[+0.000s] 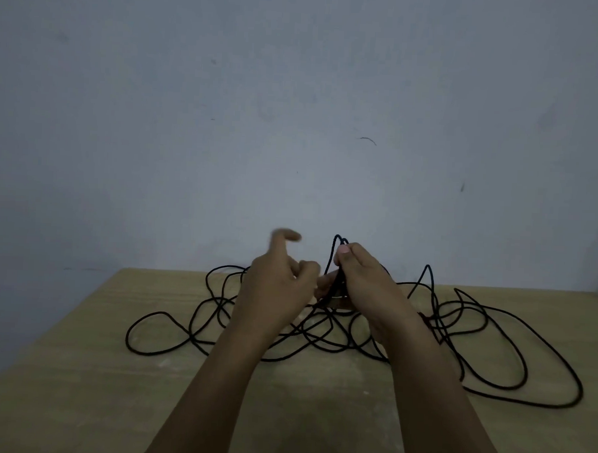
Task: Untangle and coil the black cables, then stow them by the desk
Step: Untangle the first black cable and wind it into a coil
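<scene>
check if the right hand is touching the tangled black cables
Touching: the head view shows the right hand with fingers pinching raised loops of the tangled black cables.

A plain indoor room, likely a home or a simple office corner; which of the two cannot be told. A bare wall [296, 106], painted pale blue-grey and marked with small scuffs and scratches, fills the upper two thirds of the frame. Across the lower third a light wooden desk [79, 371] stands with its far edge against that wall. The light is dim and even.
</scene>
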